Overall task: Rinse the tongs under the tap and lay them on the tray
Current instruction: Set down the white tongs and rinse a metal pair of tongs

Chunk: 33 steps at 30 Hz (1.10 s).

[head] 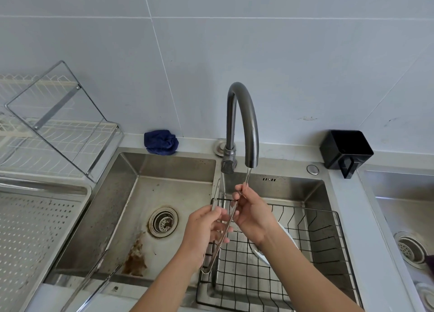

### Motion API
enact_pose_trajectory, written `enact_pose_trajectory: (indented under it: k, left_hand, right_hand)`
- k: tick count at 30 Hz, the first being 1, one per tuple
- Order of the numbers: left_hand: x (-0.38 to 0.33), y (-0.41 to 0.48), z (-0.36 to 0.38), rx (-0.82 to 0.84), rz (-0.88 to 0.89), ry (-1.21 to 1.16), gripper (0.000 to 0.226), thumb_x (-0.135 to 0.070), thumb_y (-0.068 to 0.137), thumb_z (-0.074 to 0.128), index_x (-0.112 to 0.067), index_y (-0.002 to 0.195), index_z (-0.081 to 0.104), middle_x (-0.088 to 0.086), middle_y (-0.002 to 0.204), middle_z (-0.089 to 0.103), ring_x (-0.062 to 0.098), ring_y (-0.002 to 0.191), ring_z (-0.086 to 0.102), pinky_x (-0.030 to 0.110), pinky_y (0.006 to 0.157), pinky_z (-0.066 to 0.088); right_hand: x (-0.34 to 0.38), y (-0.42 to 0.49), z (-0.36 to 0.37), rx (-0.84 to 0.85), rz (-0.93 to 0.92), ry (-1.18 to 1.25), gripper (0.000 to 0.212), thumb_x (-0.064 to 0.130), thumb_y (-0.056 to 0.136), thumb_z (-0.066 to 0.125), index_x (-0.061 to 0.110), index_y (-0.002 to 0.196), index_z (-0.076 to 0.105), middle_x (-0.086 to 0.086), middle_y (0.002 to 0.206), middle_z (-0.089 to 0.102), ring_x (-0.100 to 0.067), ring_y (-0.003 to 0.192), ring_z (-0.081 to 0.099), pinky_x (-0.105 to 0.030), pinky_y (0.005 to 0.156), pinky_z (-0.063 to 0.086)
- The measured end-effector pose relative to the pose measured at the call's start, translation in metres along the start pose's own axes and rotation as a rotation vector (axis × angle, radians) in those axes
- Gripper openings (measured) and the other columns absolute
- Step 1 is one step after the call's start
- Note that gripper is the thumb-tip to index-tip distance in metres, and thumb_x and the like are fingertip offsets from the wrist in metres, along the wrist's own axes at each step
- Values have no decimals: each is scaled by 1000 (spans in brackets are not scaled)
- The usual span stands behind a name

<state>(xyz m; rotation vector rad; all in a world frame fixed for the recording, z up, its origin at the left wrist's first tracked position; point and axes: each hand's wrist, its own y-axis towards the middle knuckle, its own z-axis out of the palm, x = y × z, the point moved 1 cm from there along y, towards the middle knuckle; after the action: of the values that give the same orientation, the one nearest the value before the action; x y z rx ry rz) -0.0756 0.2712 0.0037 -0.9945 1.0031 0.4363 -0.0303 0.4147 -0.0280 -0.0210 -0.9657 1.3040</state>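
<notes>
The fingers of the right hand (252,214) pinch one arm of the metal tongs (222,235) near its tip, holding that tip up into the thin stream of water (247,176) falling from the gooseneck tap (243,123) just above them. The fingers of the left hand (206,229) curl around the other arm, a little below and to the left, so the two arms are spread apart; the looped hinge end hangs down toward the person, below both wrists.

Beneath the fingers sits a black wire rack (293,253) set in the right sink basin, with a white plate (284,238) partly hidden under the right forearm. Well off to the left of the fingers, past the left sink basin (131,206), lies the perforated steel tray (35,229) where the tongs belong.

What could go wrong: wet, smooth metal held by fingertips alone may slip, and springy arms forced apart could snap out of the pinch and drop onto the plate or through the rack. Carrying them across to the tray will likely drip water over the counter edge.

I can read no brand, label or writing anywhere; small marks by the overflow slot are too small to tell.
</notes>
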Motion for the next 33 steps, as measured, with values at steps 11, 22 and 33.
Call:
enact_pose_trajectory:
  k: [11, 22, 33]
  left_hand:
    - [8, -2, 7, 21, 43, 11, 26, -18, 103, 55, -11, 88, 75, 12, 86, 76, 32, 71, 73, 34, 54, 58]
    - [8, 5, 1, 33, 4, -39, 37, -31, 104, 51, 0, 92, 66, 30, 79, 70, 35, 51, 65, 34, 44, 54]
    - [-1, 3, 10, -87, 323, 262, 27, -36, 100, 57, -23, 81, 71, 7, 73, 69, 36, 61, 65, 42, 50, 59]
  right_hand:
    - [7, -3, 4, -251, -343, -539, 26, 24, 105, 52, 14, 92, 72, -3, 61, 65, -17, 53, 56, -29, 46, 47]
    - [8, -9, 19, 169, 73, 296, 30, 33, 103, 55, 15, 80, 63, 3, 64, 48, -18, 63, 51, -35, 74, 51]
    - [17, -11, 19, -322, -541, -915, 22, 23, 103, 56, 24, 83, 66, -1, 69, 76, -21, 59, 72, -47, 60, 64]
